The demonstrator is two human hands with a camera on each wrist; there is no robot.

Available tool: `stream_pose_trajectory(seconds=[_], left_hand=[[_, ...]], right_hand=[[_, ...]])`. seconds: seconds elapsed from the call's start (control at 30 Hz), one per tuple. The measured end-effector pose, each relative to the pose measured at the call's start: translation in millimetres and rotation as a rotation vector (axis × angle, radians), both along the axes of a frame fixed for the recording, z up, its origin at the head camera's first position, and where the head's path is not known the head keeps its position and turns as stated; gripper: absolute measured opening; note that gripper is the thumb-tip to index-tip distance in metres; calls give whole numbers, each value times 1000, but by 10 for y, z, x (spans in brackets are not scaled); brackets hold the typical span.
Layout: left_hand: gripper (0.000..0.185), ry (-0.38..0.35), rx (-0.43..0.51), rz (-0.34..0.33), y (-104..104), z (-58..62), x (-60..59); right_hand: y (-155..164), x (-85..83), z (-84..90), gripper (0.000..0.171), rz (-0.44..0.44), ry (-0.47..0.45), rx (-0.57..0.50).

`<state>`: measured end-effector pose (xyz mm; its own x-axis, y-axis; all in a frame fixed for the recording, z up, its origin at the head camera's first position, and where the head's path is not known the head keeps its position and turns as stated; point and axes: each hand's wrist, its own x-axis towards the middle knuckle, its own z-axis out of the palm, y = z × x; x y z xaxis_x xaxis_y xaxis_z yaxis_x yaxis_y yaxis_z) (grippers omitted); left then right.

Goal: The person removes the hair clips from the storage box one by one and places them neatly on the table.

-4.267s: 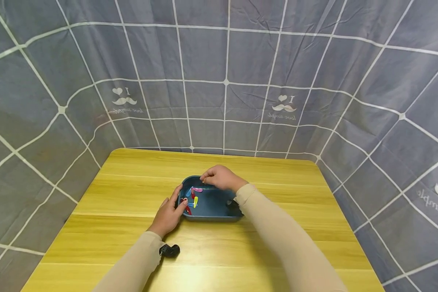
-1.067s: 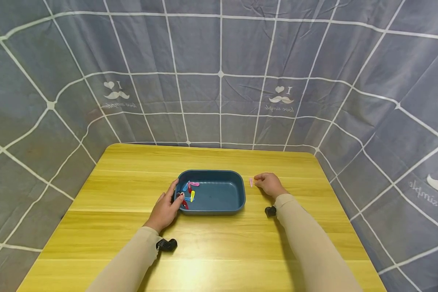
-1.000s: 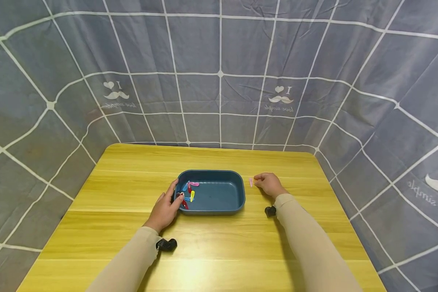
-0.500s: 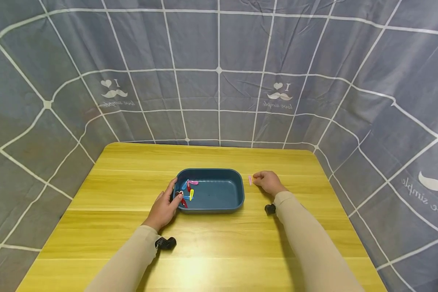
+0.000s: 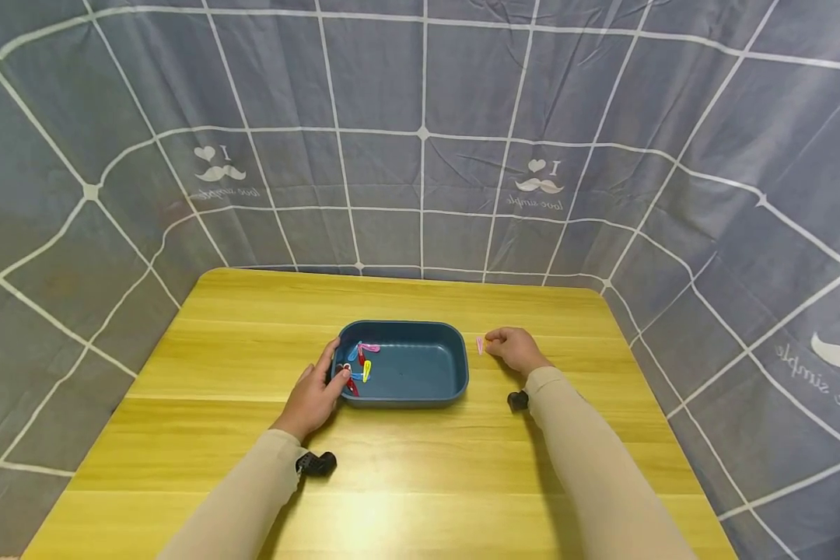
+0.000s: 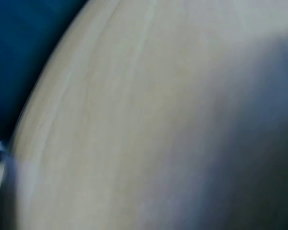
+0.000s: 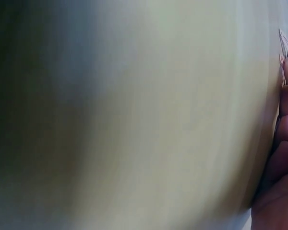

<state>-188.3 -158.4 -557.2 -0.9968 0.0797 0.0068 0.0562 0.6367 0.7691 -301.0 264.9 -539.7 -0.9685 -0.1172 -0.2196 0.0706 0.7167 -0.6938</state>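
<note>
Overhead, I note left hand (image 5: 313, 391) gripping the blue tray (image 5: 420, 393) by its left rim, right hand (image 5: 514, 350) curled, fingertips at a pink clip (image 5: 480, 344) on the table (image 5: 420, 467), wrist views blurred, right fingers (image 7: 284, 143) near clip.

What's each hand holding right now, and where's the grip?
Left hand grips the dark blue plastic tray by its left rim. Right hand rests at one end of the small pink hair clip on the table; whether it pinches cannot be told.
</note>
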Motion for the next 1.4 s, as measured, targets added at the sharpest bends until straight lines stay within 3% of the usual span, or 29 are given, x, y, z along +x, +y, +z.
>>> stream_pose_trajectory(seconds=[1.1,1.23,1.4], left_hand=[[69,-8,22,-22,-1,4,-15],[69,-5,24,-21,3,6,-18],[70,-13,21,-26,-4,15,-22]], right_hand=[[115,-57,-22,41,5,-12,-49],[126,-60,64,43,-2,0,-52],[-1,-84,326,45,19,77,-73]])
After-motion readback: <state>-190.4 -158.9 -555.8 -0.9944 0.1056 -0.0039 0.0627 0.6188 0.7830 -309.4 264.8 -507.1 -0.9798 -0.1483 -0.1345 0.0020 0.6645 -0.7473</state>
